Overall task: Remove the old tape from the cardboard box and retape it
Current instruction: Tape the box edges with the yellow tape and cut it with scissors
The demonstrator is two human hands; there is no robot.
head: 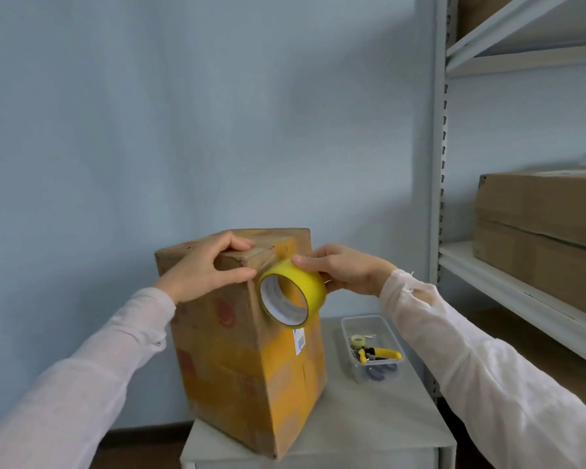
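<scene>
A tall, worn cardboard box [247, 367] stands upright on a small grey table [369, 421]. My left hand [205, 265] grips the box's near top corner, fingers over the top and thumb on the front face. My right hand [342, 267] holds a yellow tape roll [293, 292] against the box's upper front edge, fingers curled round its rim. A strip of tape runs from the roll up over the top edge under my left fingers.
A clear plastic tub [371, 350] with a small tape roll, yellow-handled pliers and scissors sits on the table right of the box. A metal shelving rack [440, 198] with large cardboard boxes [542, 218] stands at the right. A blue wall is behind.
</scene>
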